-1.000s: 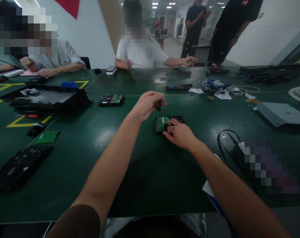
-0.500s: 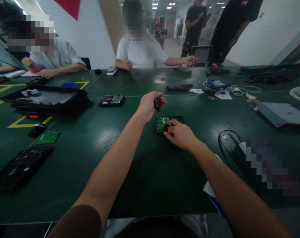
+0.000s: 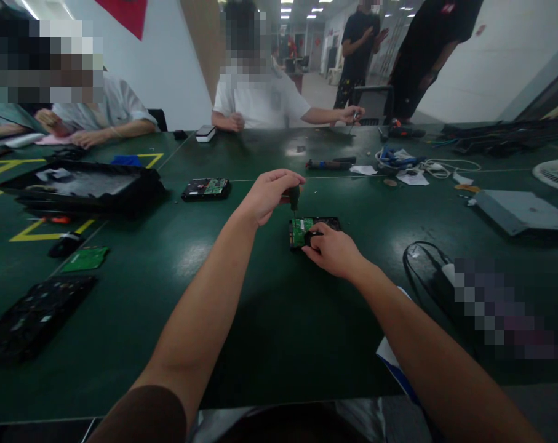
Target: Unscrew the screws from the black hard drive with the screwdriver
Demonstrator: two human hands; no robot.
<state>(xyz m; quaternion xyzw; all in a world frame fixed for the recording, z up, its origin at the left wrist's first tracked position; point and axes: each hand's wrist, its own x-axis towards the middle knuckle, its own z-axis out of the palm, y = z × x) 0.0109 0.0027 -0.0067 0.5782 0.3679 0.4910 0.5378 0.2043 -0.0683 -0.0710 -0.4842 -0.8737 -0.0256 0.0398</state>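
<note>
Fingers (image 3: 285, 179) of left hand (image 3: 269, 195) now hide more screwdriver (image 3: 294, 198) handle.

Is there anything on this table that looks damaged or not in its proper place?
A bare green circuit board lies loose on the dark green table, beside black dismantled casings. Otherwise nothing stands out.

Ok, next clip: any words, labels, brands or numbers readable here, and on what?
None can be read.
Green board of the hard drive under the screwdriver: print too small to read.
Second drive further left: label blurred.
Red patch on a standing person's black shirt: too blurred to tell.
Yellow lines on the table: plain markings, no letters.
</note>
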